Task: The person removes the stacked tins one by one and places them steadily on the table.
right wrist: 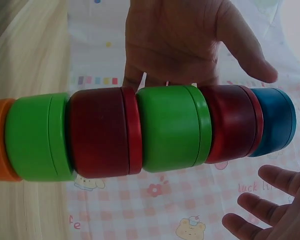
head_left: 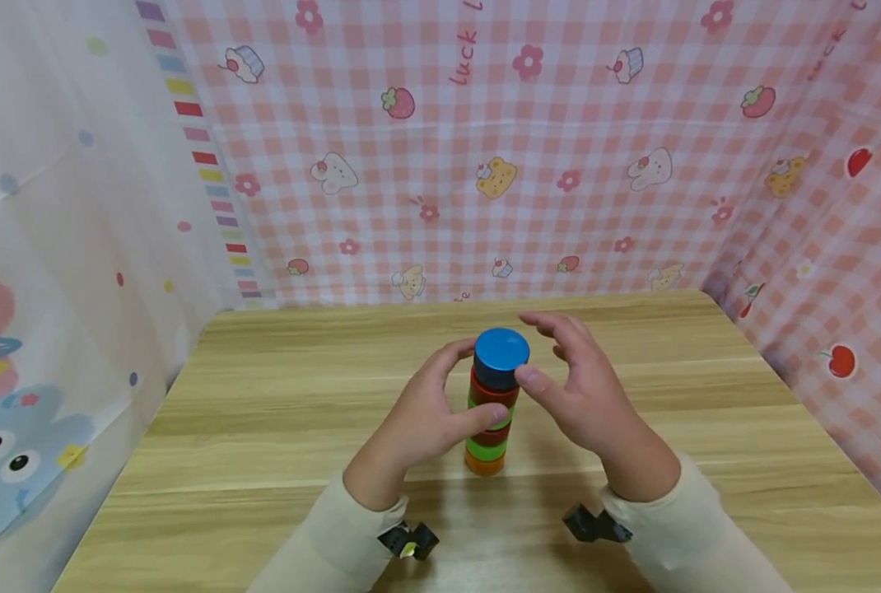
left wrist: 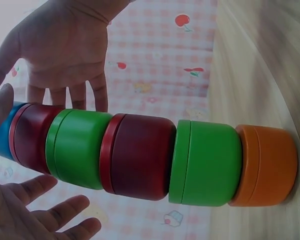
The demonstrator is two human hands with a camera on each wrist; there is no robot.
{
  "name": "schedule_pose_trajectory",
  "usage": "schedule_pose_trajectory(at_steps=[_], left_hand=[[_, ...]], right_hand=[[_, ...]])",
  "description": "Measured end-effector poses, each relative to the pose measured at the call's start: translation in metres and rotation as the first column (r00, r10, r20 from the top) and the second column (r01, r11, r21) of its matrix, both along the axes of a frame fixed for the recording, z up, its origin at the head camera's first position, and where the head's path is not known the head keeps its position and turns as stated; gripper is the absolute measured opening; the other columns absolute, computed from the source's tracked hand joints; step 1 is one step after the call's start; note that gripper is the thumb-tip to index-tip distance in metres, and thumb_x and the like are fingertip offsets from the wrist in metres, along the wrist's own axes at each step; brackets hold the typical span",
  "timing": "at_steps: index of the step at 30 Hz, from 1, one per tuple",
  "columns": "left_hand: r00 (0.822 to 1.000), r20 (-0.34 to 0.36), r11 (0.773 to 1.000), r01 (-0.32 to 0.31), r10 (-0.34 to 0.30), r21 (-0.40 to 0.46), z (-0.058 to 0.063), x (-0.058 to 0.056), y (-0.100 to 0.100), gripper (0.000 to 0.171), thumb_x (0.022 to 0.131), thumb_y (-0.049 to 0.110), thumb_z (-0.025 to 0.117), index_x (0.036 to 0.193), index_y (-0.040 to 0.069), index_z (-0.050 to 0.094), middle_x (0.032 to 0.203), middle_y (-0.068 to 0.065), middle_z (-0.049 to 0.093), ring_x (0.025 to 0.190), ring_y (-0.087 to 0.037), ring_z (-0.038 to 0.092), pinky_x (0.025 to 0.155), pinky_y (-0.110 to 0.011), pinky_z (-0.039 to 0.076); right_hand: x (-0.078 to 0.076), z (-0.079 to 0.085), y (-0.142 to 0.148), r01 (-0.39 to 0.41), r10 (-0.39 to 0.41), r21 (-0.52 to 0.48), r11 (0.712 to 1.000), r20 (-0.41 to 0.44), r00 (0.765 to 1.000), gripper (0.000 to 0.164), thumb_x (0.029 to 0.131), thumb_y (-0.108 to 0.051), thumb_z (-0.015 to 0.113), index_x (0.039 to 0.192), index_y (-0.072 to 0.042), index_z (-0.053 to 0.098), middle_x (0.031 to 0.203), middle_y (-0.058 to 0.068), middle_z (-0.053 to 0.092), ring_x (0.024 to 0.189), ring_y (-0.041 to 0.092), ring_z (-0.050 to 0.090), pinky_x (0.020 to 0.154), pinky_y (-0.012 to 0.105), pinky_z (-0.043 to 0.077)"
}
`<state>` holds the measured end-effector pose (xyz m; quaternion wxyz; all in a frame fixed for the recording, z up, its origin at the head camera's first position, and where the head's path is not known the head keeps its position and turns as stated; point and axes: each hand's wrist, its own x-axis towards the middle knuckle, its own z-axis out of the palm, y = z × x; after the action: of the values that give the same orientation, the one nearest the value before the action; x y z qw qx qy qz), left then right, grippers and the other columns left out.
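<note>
Several small round lidded tins stand in one upright column on the table. From the bottom they run orange tin (left wrist: 270,165), green tin (left wrist: 207,162), dark red tin (left wrist: 140,157), second green tin (left wrist: 80,147), second dark red tin (right wrist: 232,122), and blue tin (head_left: 501,350) on top. My left hand (head_left: 431,412) is spread around the left side of the upper column, its thumb in front and its fingers straight behind. To the right, my right hand (head_left: 587,394) hovers with relaxed fingers, thumb tip right at the blue tin's edge.
A light wood-grain table (head_left: 277,395) lies under the column. Behind it hangs a pink checked cloth (head_left: 440,165), with a white printed curtain (head_left: 55,206) at left. Black wrist mounts (head_left: 409,540) sit on the cream sleeves (head_left: 344,535).
</note>
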<state>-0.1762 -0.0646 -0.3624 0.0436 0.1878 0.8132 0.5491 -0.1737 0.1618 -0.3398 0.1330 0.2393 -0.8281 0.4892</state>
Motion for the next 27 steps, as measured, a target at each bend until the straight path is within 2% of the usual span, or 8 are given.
schedule_pose_trajectory(at_steps=[15, 27], left_hand=[[1.000, -0.021, 0.999, 0.016, -0.015, 0.043, -0.0051, -0.0095, 0.0078, 0.071, 0.089, 0.041, 0.084, 0.151, 0.032, 0.052, 0.157, 0.010, 0.050, 0.153, -0.023, 0.038, 0.122, -0.067, 0.028], [0.999, -0.047, 0.996, 0.028, -0.025, 0.082, -0.0075, -0.0076, 0.0098, 0.067, 0.090, 0.038, 0.083, 0.150, 0.029, 0.054, 0.151, 0.008, 0.056, 0.148, -0.022, 0.045, 0.121, -0.067, 0.029]], right_hand=[[-0.0042, 0.0042, -0.0052, 0.007, -0.007, -0.024, 1.000, 0.033, 0.999, 0.061, 0.101, -0.042, 0.066, 0.152, -0.012, 0.053, 0.145, 0.016, 0.053, 0.142, 0.040, 0.044, 0.113, 0.072, 0.035], [-0.0048, -0.0014, -0.0045, -0.008, 0.010, -0.057, 0.998, 0.040, 0.999, 0.057, 0.099, -0.036, 0.067, 0.150, -0.014, 0.055, 0.145, 0.013, 0.054, 0.141, 0.039, 0.045, 0.112, 0.073, 0.034]])
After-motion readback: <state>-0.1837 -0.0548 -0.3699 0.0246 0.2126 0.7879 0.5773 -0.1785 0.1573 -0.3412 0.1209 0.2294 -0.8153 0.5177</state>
